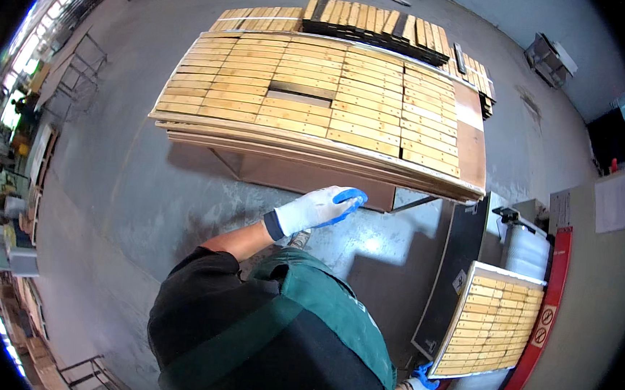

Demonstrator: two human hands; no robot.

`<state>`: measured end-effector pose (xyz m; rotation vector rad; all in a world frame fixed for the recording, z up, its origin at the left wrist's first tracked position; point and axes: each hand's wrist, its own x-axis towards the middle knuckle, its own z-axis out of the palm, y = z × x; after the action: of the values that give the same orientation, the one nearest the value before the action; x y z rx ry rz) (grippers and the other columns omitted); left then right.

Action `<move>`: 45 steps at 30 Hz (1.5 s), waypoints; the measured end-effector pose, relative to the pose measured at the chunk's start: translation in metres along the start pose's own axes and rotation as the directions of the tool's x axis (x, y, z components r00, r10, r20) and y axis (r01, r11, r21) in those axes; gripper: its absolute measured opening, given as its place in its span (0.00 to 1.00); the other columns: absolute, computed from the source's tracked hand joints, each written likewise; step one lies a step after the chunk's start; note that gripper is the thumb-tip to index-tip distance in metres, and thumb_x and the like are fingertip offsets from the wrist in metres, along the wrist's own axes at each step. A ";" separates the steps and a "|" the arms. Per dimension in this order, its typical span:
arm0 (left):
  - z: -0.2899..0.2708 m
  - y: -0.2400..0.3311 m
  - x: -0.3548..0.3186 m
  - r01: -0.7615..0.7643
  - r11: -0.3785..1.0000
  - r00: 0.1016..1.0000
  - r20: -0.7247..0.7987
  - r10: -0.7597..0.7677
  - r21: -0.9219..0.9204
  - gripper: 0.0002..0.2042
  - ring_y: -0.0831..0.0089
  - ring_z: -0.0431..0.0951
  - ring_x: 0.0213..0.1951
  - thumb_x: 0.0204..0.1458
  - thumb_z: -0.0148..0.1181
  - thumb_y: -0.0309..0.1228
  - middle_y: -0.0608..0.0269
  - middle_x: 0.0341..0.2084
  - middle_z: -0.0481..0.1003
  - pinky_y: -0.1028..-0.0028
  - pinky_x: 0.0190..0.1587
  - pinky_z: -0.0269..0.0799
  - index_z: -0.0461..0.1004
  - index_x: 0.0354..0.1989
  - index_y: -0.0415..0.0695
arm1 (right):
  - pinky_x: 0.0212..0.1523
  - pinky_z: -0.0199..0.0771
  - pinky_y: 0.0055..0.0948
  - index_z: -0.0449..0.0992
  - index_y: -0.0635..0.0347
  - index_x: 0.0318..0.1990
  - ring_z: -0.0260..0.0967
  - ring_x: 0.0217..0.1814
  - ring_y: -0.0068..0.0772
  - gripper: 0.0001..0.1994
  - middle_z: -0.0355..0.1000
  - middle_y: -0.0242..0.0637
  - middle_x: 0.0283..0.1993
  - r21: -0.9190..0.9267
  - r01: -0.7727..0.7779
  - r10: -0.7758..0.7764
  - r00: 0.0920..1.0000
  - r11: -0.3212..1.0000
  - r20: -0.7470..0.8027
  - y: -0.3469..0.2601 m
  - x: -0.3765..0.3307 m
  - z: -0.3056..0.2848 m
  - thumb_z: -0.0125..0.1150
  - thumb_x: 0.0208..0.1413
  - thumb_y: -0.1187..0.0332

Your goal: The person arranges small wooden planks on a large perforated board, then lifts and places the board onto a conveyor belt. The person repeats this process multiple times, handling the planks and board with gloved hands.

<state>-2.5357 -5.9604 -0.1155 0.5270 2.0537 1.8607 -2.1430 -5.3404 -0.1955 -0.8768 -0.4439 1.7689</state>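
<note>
My left hand, in a white glove with blue coating, is in the air before my body, near the front edge of a wide stack of boards. It is loosely curled and holds nothing that I can see. Low on the right, my right hand, gloved alike, grips the near corner of a white-rimmed tray. Rows of short yellowish wooden slats fill this tray. It lies over a machine with a red side rail. My right forearm is mostly hidden behind my body.
Ahead, a stand bears stacked boards topped with slat rows, with one dark gap among them. Behind it lie more slat bundles. At the right are a red rail, a white roll and a dark panel. A metal bin stands far right.
</note>
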 end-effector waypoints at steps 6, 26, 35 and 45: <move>-0.045 0.013 -0.021 -0.014 0.989 0.992 -0.124 -0.005 -0.147 0.21 0.70 0.80 0.53 0.71 0.53 0.41 0.56 0.53 0.81 0.69 0.59 0.73 0.75 0.63 0.37 | 0.75 0.63 0.63 0.69 0.71 0.68 0.61 0.76 0.60 0.31 0.67 0.55 0.72 0.011 0.141 -0.142 0.985 0.990 0.095 0.009 -0.004 0.013 0.54 0.63 0.56; -0.161 0.039 -0.034 -0.036 0.996 0.863 -0.505 -0.010 -0.083 0.21 0.86 0.73 0.44 0.73 0.53 0.44 0.71 0.49 0.79 0.85 0.41 0.65 0.76 0.63 0.42 | 0.76 0.55 0.66 0.58 0.63 0.76 0.52 0.80 0.59 0.40 0.57 0.46 0.80 0.039 0.226 -0.223 0.972 0.973 -0.071 -0.019 0.067 0.039 0.52 0.67 0.43; -0.222 0.024 -0.006 -0.008 1.000 0.876 -0.481 -0.006 -0.028 0.22 0.88 0.63 0.30 0.74 0.50 0.44 0.68 0.47 0.80 0.85 0.31 0.59 0.76 0.64 0.41 | 0.79 0.50 0.57 0.44 0.51 0.82 0.48 0.82 0.60 0.44 0.43 0.47 0.85 -0.329 0.335 -0.348 0.937 0.883 0.021 0.025 0.012 0.083 0.49 0.69 0.37; -0.248 0.000 0.008 -0.026 0.994 0.874 -0.480 0.076 0.110 0.20 0.66 0.80 0.54 0.74 0.49 0.39 0.53 0.56 0.79 0.72 0.54 0.74 0.74 0.62 0.36 | 0.38 0.74 0.21 0.80 0.59 0.58 0.74 0.37 0.20 0.15 0.79 0.29 0.44 -0.451 0.557 0.065 0.578 0.697 0.814 0.268 -0.137 0.504 0.64 0.66 0.69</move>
<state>-2.6590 -6.1739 -0.0902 0.1386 2.4763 2.0911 -2.6679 -5.5083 0.0070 -0.3637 -1.8369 1.6064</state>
